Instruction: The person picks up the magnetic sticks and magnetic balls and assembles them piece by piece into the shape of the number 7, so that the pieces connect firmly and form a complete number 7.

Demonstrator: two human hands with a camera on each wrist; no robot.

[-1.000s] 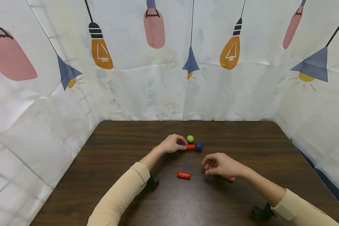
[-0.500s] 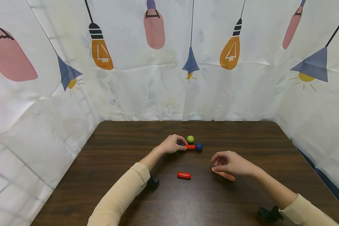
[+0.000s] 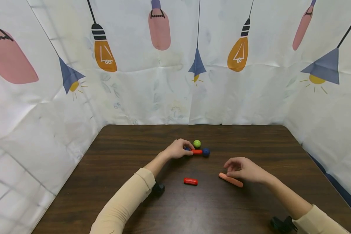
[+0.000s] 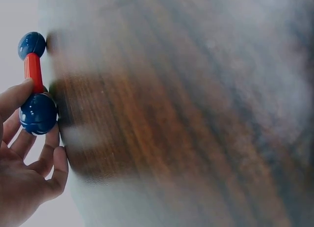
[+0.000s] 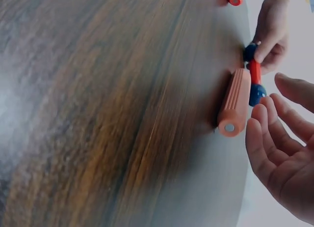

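My left hand (image 3: 177, 149) grips one end of a dumbbell-shaped piece at the back of the table. It is a red ribbed rod (image 3: 197, 151) with a glossy blue ball (image 3: 206, 152) at the far end and another blue ball (image 4: 38, 113) at the near end. In the left wrist view the thumb presses where rod and near ball meet, fingers behind the ball. My right hand (image 3: 247, 169) holds nothing, its fingers loosely bent beside an orange ribbed rod (image 3: 231, 180) lying on the table. That rod's end shows a round silvery disc (image 5: 229, 127) in the right wrist view.
Just behind the dumbbell-shaped piece sits a light green ball (image 3: 197, 143). A short red rod (image 3: 190, 181) lies nearer me, between the two arms. The dark wood table (image 3: 134, 139) meets a printed white curtain (image 3: 152, 104) at its back and sides.
My right hand has shifted right and slightly away from me, and the orange rod beneath it has come into full view. My left hand and the piece it grips stay in place.
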